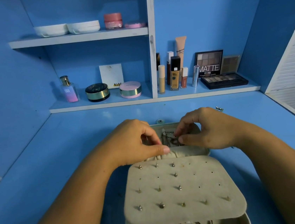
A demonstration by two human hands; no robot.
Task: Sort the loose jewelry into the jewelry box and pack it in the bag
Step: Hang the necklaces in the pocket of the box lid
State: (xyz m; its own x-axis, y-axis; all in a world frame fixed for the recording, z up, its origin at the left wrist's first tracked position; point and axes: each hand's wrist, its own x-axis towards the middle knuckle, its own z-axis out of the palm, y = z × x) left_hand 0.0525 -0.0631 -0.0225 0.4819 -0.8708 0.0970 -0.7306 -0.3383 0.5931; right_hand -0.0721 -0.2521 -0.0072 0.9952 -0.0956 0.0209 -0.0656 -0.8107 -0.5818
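Cream jewelry box | open | studs on flap | chain in lid

arms: 2, bare | left grip thumbnail: short, rounded | right grip: bare

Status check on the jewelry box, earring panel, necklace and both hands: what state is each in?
jewelry box: open, lid laid back.
earring panel: flipped over the base, partly filled with studs.
necklace: in the lid, pinched.
lid pocket: edge gathered.
left hand: pinches lid pocket.
right hand: pinches necklace.
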